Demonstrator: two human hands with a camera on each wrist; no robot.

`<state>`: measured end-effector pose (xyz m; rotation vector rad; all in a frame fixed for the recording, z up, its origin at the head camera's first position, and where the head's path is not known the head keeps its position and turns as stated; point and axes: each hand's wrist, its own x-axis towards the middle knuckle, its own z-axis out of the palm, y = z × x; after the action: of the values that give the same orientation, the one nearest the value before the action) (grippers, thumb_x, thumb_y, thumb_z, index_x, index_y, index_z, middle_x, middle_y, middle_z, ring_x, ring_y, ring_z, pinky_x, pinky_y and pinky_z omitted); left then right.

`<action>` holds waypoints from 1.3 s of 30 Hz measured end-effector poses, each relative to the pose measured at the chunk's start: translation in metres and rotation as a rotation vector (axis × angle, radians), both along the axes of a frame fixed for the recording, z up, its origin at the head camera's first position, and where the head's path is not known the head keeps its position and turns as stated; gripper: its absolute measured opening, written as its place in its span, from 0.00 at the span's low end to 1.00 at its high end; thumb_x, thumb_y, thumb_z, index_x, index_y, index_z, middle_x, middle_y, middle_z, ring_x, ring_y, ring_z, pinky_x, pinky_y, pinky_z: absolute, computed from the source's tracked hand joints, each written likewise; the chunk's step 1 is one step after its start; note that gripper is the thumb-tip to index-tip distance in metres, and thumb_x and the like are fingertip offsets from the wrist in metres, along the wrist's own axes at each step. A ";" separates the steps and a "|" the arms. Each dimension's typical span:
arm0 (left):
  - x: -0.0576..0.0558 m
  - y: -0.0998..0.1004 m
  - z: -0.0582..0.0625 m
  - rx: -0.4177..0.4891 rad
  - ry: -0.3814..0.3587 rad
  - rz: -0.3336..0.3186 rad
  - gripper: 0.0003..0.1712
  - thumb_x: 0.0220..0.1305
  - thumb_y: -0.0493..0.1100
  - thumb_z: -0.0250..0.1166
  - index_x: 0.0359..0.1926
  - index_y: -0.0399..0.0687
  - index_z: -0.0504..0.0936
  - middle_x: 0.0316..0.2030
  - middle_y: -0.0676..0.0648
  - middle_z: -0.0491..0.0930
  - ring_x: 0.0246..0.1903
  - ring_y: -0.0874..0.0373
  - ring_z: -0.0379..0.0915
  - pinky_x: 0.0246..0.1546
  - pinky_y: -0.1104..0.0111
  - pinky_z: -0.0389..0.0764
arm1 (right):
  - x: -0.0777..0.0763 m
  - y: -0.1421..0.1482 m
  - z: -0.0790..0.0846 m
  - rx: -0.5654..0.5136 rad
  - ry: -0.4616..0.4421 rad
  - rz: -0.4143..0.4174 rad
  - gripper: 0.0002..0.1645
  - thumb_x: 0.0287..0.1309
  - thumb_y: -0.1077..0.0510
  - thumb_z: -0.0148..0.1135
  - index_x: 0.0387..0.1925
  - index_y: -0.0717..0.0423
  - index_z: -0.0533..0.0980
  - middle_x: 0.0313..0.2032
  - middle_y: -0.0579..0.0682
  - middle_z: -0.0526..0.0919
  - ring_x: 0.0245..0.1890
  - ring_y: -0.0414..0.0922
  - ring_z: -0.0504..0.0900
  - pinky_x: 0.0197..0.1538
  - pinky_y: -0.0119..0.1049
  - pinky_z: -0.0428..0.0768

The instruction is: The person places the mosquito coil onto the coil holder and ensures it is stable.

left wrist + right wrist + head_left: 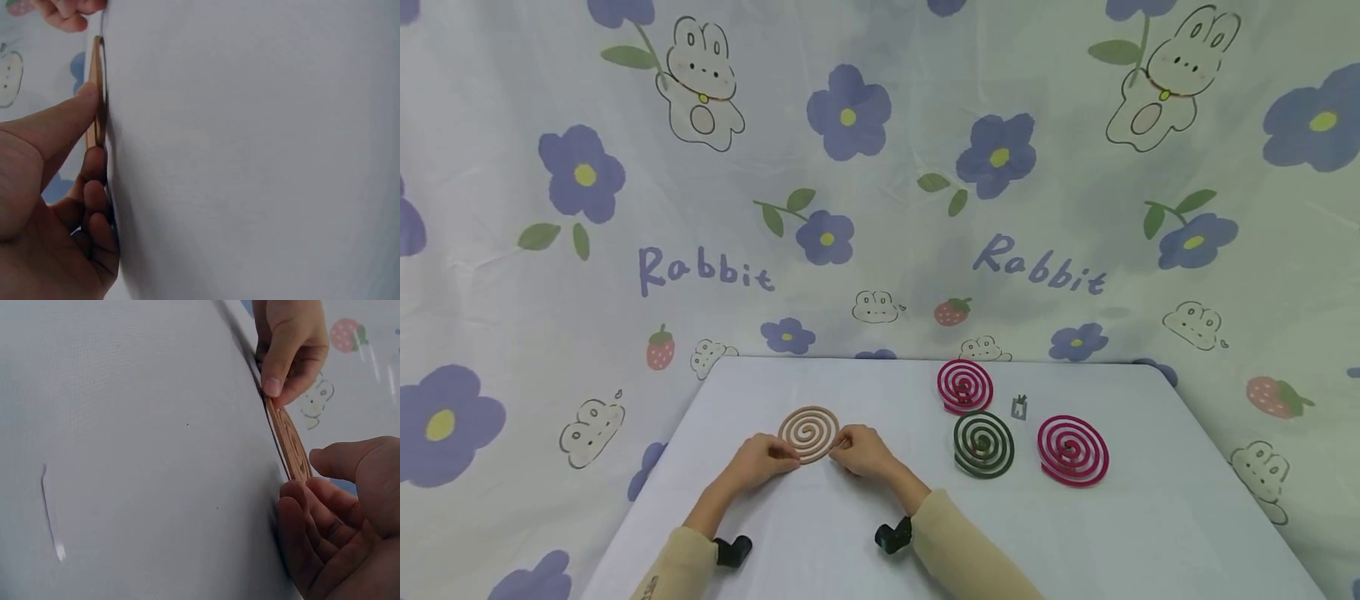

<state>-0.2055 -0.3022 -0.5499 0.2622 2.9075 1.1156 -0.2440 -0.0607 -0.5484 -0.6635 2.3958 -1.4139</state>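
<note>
In the head view a tan mosquito coil (808, 425), wound in a flat spiral, lies low over the white table at left of centre. My left hand (763, 462) pinches its near left edge; the left wrist view shows the thumb (87, 100) on one face and a finger beneath. At the coil's right edge is my right hand (863, 452), its fingers loosely bent. Seen from the right wrist, its thumb (334, 459) stands off the coil's rim, while the fingertips come right up to the edge. From this side the coil appears nearly edge-on.
To the right lie a magenta coil (966, 386), a dark green coil (983, 445) and a second magenta coil (1072, 451). Between them sits a small metal stand (1018, 407). A patterned curtain (880, 192) hangs behind the white table (1150, 542). Black wrist devices (892, 536) sit by both sleeves.
</note>
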 end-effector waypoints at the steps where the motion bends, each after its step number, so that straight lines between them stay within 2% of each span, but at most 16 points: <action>1: 0.000 -0.001 0.001 0.011 -0.011 0.002 0.05 0.53 0.47 0.75 0.28 0.54 0.86 0.24 0.58 0.79 0.26 0.62 0.72 0.28 0.69 0.74 | 0.000 0.000 -0.001 -0.001 0.003 -0.019 0.07 0.57 0.61 0.65 0.37 0.59 0.78 0.19 0.42 0.77 0.13 0.37 0.73 0.18 0.29 0.71; 6: -0.005 -0.004 0.008 0.065 -0.068 0.074 0.10 0.53 0.43 0.75 0.30 0.47 0.82 0.24 0.52 0.77 0.26 0.58 0.70 0.25 0.69 0.72 | 0.001 -0.004 -0.008 0.018 0.053 -0.112 0.20 0.52 0.59 0.71 0.45 0.60 0.74 0.21 0.40 0.77 0.14 0.38 0.75 0.19 0.31 0.73; 9: -0.007 -0.005 0.012 0.064 -0.089 0.126 0.17 0.52 0.41 0.76 0.40 0.40 0.80 0.26 0.49 0.75 0.26 0.57 0.69 0.24 0.69 0.71 | 0.000 -0.006 -0.011 0.064 0.088 -0.150 0.28 0.48 0.57 0.75 0.50 0.60 0.73 0.20 0.39 0.77 0.15 0.37 0.74 0.21 0.31 0.72; 13: -0.010 -0.007 0.016 0.048 -0.132 0.150 0.30 0.53 0.42 0.75 0.54 0.34 0.75 0.28 0.47 0.74 0.26 0.57 0.68 0.24 0.69 0.70 | 0.001 -0.010 -0.011 0.135 0.127 -0.182 0.36 0.44 0.55 0.78 0.55 0.60 0.73 0.19 0.37 0.75 0.18 0.36 0.72 0.24 0.31 0.71; 18: -0.015 -0.008 0.018 0.042 -0.185 0.147 0.37 0.54 0.42 0.75 0.60 0.30 0.70 0.28 0.46 0.74 0.26 0.56 0.69 0.25 0.68 0.71 | 0.003 -0.012 -0.009 0.199 0.161 -0.215 0.40 0.41 0.53 0.79 0.57 0.60 0.74 0.18 0.36 0.74 0.17 0.36 0.71 0.24 0.31 0.70; 22: -0.017 -0.010 0.017 0.063 -0.194 0.151 0.38 0.54 0.41 0.74 0.61 0.28 0.69 0.27 0.46 0.74 0.25 0.56 0.69 0.25 0.68 0.71 | 0.003 -0.015 -0.010 0.234 0.171 -0.246 0.40 0.40 0.51 0.80 0.57 0.59 0.75 0.18 0.36 0.74 0.17 0.35 0.71 0.24 0.30 0.70; 27: -0.019 -0.012 0.012 0.079 -0.169 0.131 0.33 0.55 0.40 0.73 0.59 0.29 0.73 0.24 0.47 0.74 0.23 0.58 0.67 0.22 0.70 0.69 | 0.002 -0.017 -0.012 0.233 0.178 -0.268 0.38 0.39 0.49 0.81 0.54 0.57 0.78 0.19 0.37 0.73 0.18 0.35 0.70 0.23 0.31 0.69; 33: -0.020 -0.012 0.007 0.065 -0.139 0.157 0.29 0.54 0.40 0.74 0.55 0.34 0.78 0.23 0.49 0.75 0.22 0.58 0.68 0.22 0.70 0.68 | 0.001 -0.015 -0.013 0.188 0.185 -0.291 0.37 0.34 0.49 0.83 0.50 0.56 0.80 0.19 0.38 0.73 0.19 0.36 0.69 0.22 0.31 0.68; 39: -0.019 -0.014 0.007 0.126 -0.116 0.197 0.28 0.51 0.39 0.75 0.53 0.33 0.80 0.25 0.48 0.77 0.25 0.58 0.71 0.25 0.69 0.72 | -0.002 -0.014 -0.015 0.103 0.144 -0.299 0.35 0.32 0.52 0.84 0.48 0.55 0.81 0.18 0.38 0.74 0.19 0.37 0.70 0.23 0.31 0.70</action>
<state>-0.2244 -0.3162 -0.5431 -0.0875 2.8128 1.2954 -0.2455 -0.0747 -0.5637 -0.4060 2.7535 -1.3795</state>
